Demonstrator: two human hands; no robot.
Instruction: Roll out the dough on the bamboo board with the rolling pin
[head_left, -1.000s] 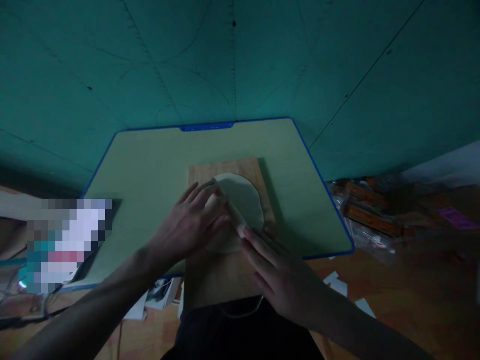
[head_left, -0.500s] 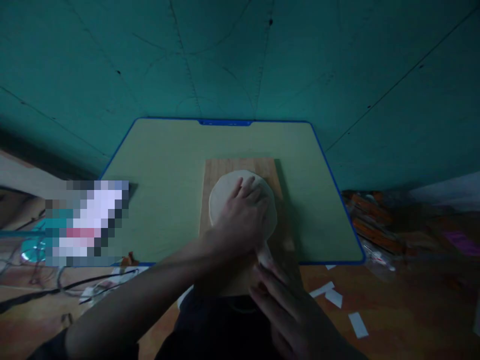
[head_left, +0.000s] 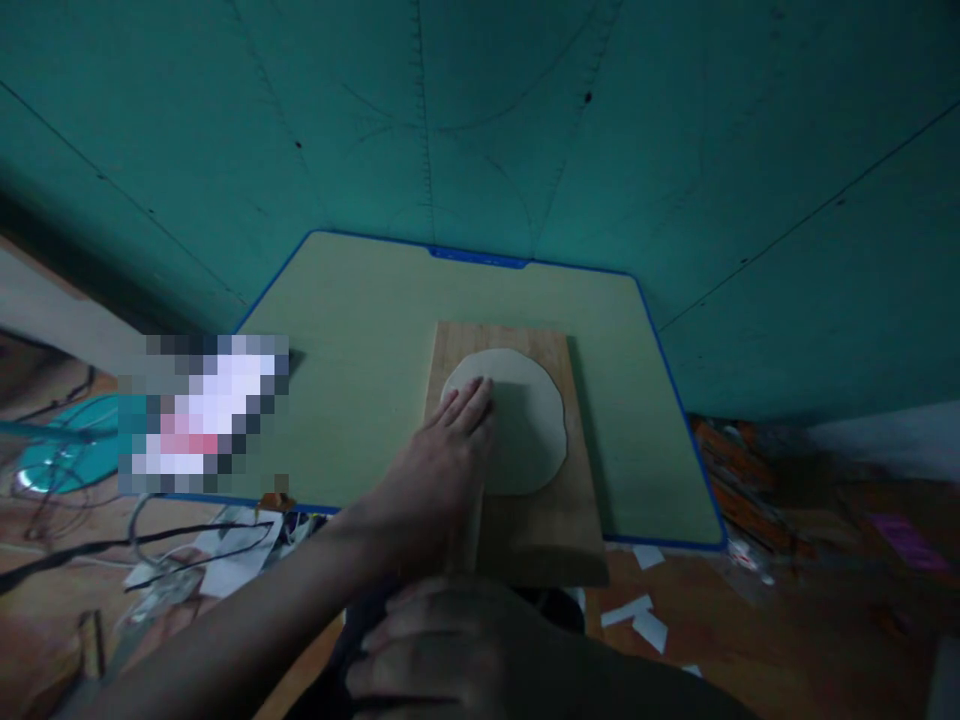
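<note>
A thin, round sheet of pale dough (head_left: pixel 525 430) lies on a wooden board (head_left: pixel 540 540). My left hand (head_left: pixel 454 450) rests on the dough's left side, its fingers stretched out and close together, palm down. Below it, at the board's near end, is my right hand (head_left: pixel 435 640), slightly blurred, with its fingers curled and pointing left. A slim pale rolling pin (head_left: pixel 471 535) seems to rise from the right hand's fingers; most of it is hidden by both hands.
The board stands on a pale tabletop (head_left: pixel 360 350) with a blue rim, against a green wall (head_left: pixel 487 130). A blurred-out bright object (head_left: pixel 217 410) sits at the left. Cables (head_left: pixel 135 560) and paper scraps (head_left: pixel 649 630) lie on the floor.
My left hand has moved from the middle of the dough to its left side. The right hand has swung left, below the left wrist. The view has tilted and shifted.
</note>
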